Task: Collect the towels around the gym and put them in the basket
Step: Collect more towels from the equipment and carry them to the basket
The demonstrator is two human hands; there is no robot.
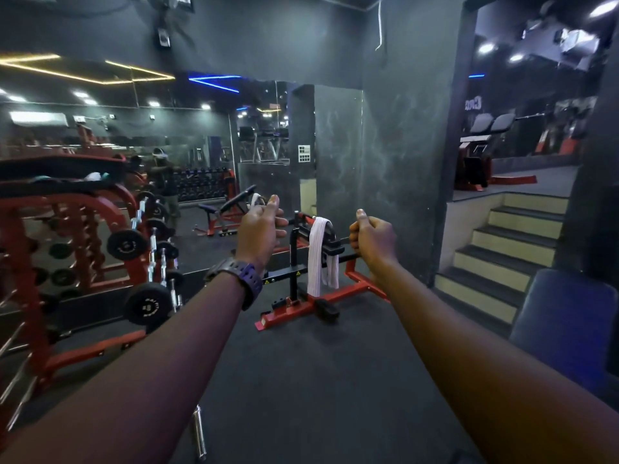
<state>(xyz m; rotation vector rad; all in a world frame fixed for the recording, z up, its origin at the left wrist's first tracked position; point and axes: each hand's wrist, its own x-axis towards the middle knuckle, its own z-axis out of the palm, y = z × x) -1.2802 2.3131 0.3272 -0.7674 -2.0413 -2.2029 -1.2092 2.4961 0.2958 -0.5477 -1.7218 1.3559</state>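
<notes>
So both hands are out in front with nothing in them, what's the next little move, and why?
Probably step closer and reach the right hand for the white towel draped over the red and black machine ahead. Both that hand and the left hand hold nothing, the towel hangs apart from them, and the right one looks nearer. No basket is in view yet.

We list: towel, white ribbed cloth, matt. Machine, red and black painted metal, semi-gloss. Floor, dark rubber-like matting, finely speckled, matt. Bars, polished chrome metal. Plates, matt black. Mirror, glossy glass. Bench, smooth padded upholstery. Watch, matt plastic.
</notes>
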